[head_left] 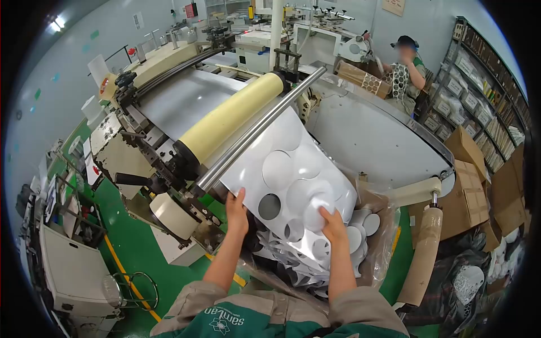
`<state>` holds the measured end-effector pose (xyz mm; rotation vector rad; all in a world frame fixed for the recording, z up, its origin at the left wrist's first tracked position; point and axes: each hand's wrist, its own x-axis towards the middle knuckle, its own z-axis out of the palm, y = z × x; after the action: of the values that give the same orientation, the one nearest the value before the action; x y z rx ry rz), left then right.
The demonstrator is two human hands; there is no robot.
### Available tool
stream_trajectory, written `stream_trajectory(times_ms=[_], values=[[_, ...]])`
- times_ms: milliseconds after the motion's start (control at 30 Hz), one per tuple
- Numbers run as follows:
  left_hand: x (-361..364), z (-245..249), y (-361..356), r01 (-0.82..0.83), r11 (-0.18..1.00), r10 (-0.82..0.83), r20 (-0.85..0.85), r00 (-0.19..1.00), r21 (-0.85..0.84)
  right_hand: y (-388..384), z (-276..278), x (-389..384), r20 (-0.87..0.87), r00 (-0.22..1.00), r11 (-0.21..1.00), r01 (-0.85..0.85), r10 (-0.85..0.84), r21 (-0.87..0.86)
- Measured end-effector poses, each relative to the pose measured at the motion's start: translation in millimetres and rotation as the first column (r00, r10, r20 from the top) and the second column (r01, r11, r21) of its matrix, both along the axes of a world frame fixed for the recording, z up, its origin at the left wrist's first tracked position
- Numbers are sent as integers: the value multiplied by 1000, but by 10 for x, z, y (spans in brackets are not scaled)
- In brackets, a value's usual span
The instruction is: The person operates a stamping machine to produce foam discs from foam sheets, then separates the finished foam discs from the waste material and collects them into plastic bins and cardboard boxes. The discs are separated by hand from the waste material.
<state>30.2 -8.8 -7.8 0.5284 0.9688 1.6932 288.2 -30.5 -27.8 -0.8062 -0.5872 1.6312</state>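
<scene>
A glossy white sheet (262, 135) with round cuts and holes hangs from under a steel bar (265, 127) on the machine. My left hand (236, 213) grips the sheet's left edge, thumb up along it. Lower right, my right hand (333, 226) is closed on a round white disc (319, 212) lying over the sheet's face; its other fingers are partly hidden. Below, cut white scraps and loose discs (371, 224) fill a clear plastic bag (385, 248). One round hole (269, 207) in the sheet shows dark behind.
A yellow roller (234, 115) runs beside the steel bar. A black-handled lever (132, 179) juts out at the machine's left. Cardboard boxes (465, 191) and a brown-wrapped roll (424, 253) stand right. Another person (407, 73) holds a perforated sheet at the back, near shelves (479, 84).
</scene>
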Motion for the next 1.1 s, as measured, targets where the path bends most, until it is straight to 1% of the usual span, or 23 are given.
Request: stream_trajectory(times_ms=[67,100,133,167,200,233,300,333,367,433,467,500,567,633,667,733,800,833,900,933,967,1033,1100], values=[[-45,9,28,14,999,-14,-8,1000,35,274,168,-278,325,944,984,-107,55,145],[-41,-10,20,26,999,-24,-24,999,45,346,448,-501,257,961,968,-159,107,194],[-44,-59,8,36,998,-34,-39,999,56,484,549,-657,319,934,955,-231,164,184],[-39,-89,7,46,997,-42,-55,998,68,620,594,-797,322,915,921,-321,243,218],[-10,-23,-15,54,995,-54,-6,999,89,715,610,-903,307,896,906,-385,321,176],[-29,-19,-27,82,994,-81,-24,996,78,784,585,-970,289,870,883,-449,399,134],[-74,-26,-46,136,989,-133,-57,990,59,886,188,-1013,400,822,870,-481,406,105],[-82,7,-75,180,984,-179,-108,978,4,819,94,-956,314,850,874,-474,422,108],[-79,59,-134,218,974,-224,-154,962,-54,748,-147,-856,268,883,905,-419,385,79],[-80,126,-206,277,944,-314,-233,921,-177,438,-342,-599,-103,948,954,-301,301,12],[-121,42,-156,258,963,-269,-205,941,-79,311,-512,-452,-284,935,970,-236,210,-59],[-143,65,-109,126,991,-132,-138,982,-55,211,-605,-325,-288,949,984,-157,127,-85],[-197,157,32,69,997,-68,-47,997,15,108,-674,-158,-286,957,991,1,-40,-134],[-179,32,166,-7,1000,7,-42,999,15,173,-318,-243,-110,994,1000,-8,5,-24],[-166,-34,209,-46,999,46,-44,998,13,268,-87,-343,-9,996,996,-85,86,29],[-103,-88,236,-98,994,99,-26,995,51,608,67,-587,345,925,977,-198,158,83],[-76,-117,217,-81,994,82,-13,997,76,750,581,-967,384,898,946,-290,217,145],[-104,-87,175,-43,998,44,-9,999,34,903,577,-1095,366,880,909,-382,303,168],[-106,9,149,-13,994,12,15,1000,106,1064,538,-1280,261,860,864,-484,439,139],[-223,-116,161,61,998,-60,-34,998,21,1123,454,-1273,323,826,856,-510,462,81],[-285,-237,170,105,993,-108,-63,992,-58,1104,347,-1239,236,875,884,-455,422,108],[-273,-54,66,121,986,-142,-197,970,-114,912,116,-1112,57,942,933,-335,330,134],[-198,157,33,90,995,-91,-12,996,-35,725,-252,-792,-239,932,962,-266,271,56]])
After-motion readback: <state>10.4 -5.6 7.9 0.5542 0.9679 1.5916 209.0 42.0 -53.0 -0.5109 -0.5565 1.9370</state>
